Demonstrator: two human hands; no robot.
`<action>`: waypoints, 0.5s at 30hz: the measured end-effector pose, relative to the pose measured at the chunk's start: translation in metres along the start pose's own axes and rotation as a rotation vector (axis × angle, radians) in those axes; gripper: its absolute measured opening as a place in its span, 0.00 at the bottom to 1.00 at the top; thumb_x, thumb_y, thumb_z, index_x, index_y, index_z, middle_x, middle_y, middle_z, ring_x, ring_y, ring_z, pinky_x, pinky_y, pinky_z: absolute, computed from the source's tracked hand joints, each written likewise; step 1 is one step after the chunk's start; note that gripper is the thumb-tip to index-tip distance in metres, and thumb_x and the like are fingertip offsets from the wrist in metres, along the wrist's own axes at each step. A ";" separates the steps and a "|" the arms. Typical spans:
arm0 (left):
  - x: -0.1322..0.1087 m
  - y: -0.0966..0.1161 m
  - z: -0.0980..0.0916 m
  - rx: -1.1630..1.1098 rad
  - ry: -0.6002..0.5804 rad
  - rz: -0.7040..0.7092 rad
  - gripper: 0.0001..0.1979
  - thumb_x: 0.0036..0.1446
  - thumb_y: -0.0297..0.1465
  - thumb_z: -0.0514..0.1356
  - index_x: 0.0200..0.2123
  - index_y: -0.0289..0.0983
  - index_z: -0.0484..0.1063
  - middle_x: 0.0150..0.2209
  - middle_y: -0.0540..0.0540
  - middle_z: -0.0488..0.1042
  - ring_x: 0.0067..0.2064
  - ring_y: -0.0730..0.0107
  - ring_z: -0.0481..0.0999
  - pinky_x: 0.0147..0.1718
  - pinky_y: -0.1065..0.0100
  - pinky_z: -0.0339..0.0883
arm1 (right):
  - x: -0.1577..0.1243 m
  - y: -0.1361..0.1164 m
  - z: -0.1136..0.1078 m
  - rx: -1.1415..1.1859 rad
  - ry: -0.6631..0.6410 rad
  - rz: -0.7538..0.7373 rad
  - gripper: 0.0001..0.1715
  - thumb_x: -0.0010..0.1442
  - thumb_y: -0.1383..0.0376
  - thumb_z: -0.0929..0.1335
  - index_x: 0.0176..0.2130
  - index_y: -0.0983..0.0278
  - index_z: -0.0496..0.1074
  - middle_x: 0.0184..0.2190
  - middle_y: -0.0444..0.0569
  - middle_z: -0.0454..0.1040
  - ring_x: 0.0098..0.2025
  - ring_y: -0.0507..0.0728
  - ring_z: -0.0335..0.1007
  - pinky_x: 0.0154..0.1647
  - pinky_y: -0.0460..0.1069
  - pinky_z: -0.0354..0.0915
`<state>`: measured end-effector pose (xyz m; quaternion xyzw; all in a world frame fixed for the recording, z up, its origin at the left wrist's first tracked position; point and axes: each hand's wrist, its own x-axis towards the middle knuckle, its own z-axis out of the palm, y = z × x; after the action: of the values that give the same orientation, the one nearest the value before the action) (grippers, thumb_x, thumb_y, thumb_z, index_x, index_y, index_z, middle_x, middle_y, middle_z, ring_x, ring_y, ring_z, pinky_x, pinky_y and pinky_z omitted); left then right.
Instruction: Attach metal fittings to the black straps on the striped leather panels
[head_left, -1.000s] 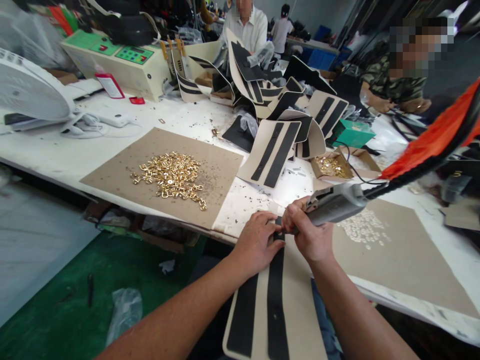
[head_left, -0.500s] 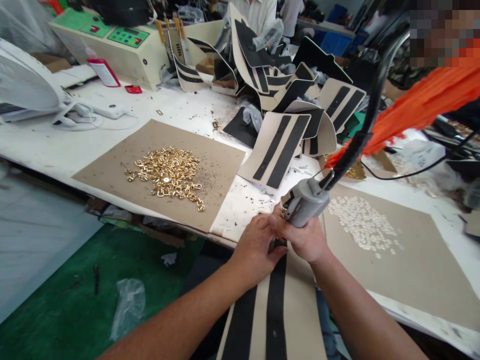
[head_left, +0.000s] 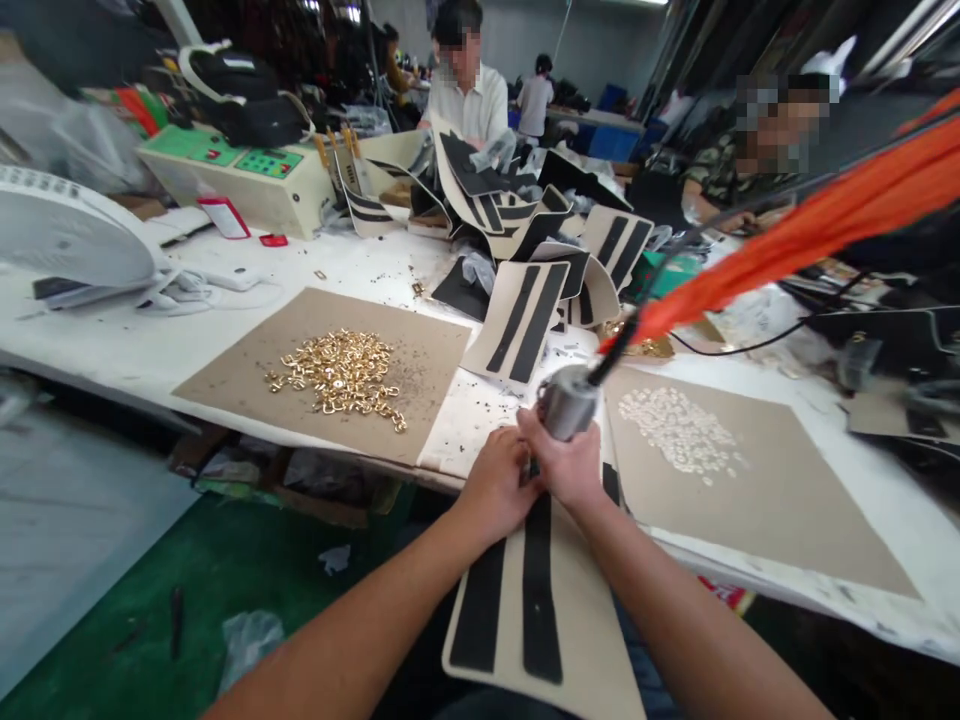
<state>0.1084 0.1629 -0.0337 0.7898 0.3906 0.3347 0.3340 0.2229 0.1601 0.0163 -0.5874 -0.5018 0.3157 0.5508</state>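
My right hand (head_left: 564,466) is wrapped round a grey metal powered screwdriver (head_left: 571,402), which stands nearly upright with a black cable at its top. Its tip is hidden behind my hands. Close against it on the left, my left hand (head_left: 493,482) has its fingers closed on the beige panel (head_left: 589,615) at a black strip (head_left: 538,590). Whether a small part lies under those fingers cannot be made out. The panel slopes from the table edge towards my lap. Gold buckle-like fittings (head_left: 341,372) lie piled to the left, small pale washers (head_left: 679,430) to the right.
An orange cloth wrap (head_left: 787,215) slants along the cable at upper right. More striped panels (head_left: 517,320) are heaped ahead. Brown boards (head_left: 240,345) lie under the fittings and washers. A white fan (head_left: 75,235) and a control box (head_left: 240,185) stand left. Co-workers (head_left: 469,95) sit beyond.
The view has tilted up and shifted, showing more of the room and co-workers. The screwdriver is more upright; both hands stay together at the panel's far part.
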 end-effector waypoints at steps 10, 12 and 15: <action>-0.006 0.009 -0.003 0.157 0.026 0.015 0.15 0.52 0.29 0.70 0.44 0.36 0.78 0.54 0.38 0.76 0.59 0.51 0.71 0.61 0.47 0.65 | -0.011 -0.040 -0.065 0.331 0.147 -0.063 0.26 0.57 0.46 0.73 0.42 0.64 0.71 0.21 0.40 0.68 0.21 0.53 0.63 0.22 0.47 0.63; -0.005 0.011 -0.006 0.167 0.009 0.049 0.14 0.53 0.30 0.69 0.45 0.35 0.78 0.54 0.37 0.76 0.59 0.51 0.72 0.61 0.47 0.65 | -0.032 -0.033 -0.100 0.255 0.269 -0.053 0.30 0.56 0.45 0.73 0.46 0.65 0.72 0.23 0.42 0.70 0.23 0.54 0.66 0.24 0.48 0.65; -0.004 0.015 -0.019 0.175 -0.009 0.124 0.11 0.58 0.26 0.63 0.45 0.35 0.78 0.51 0.38 0.78 0.57 0.55 0.74 0.61 0.49 0.66 | -0.068 -0.007 -0.157 0.002 0.370 0.102 0.34 0.55 0.44 0.73 0.48 0.67 0.73 0.26 0.46 0.74 0.28 0.57 0.70 0.29 0.50 0.66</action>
<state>0.0976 0.1574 -0.0128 0.8402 0.3673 0.3156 0.2441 0.3461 0.0437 0.0414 -0.6596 -0.3613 0.2303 0.6175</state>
